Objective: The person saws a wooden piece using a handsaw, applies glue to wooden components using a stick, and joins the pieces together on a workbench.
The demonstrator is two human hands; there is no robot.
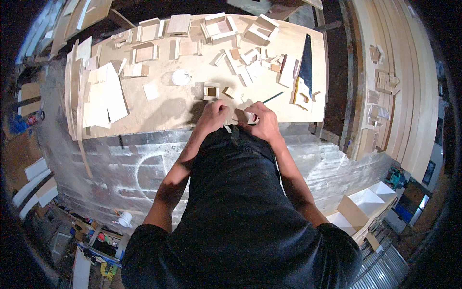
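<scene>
At the table's near edge, close to my waist, both my hands are closed. My left hand (212,117) has its fingers curled at one side of a small pale wooden piece (232,117). My right hand (263,123) is at the other side, gripping a small whitish piece with a dark reddish spot (253,117); its kind is unclear. A dark green pencil (273,97) points up and right from beside my right hand; whether the fingers hold it cannot be told. Just beyond my left hand stands a small open wooden box (211,91), with a small wooden block (228,92) beside it.
A handsaw (303,72) lies at the table's right. A round white container (181,77) stands left of the middle. Several wooden trays (219,28) line the far side, near wood offcuts (240,67). Flat pale boards (98,96) lie left; long planks (404,86) are stacked right.
</scene>
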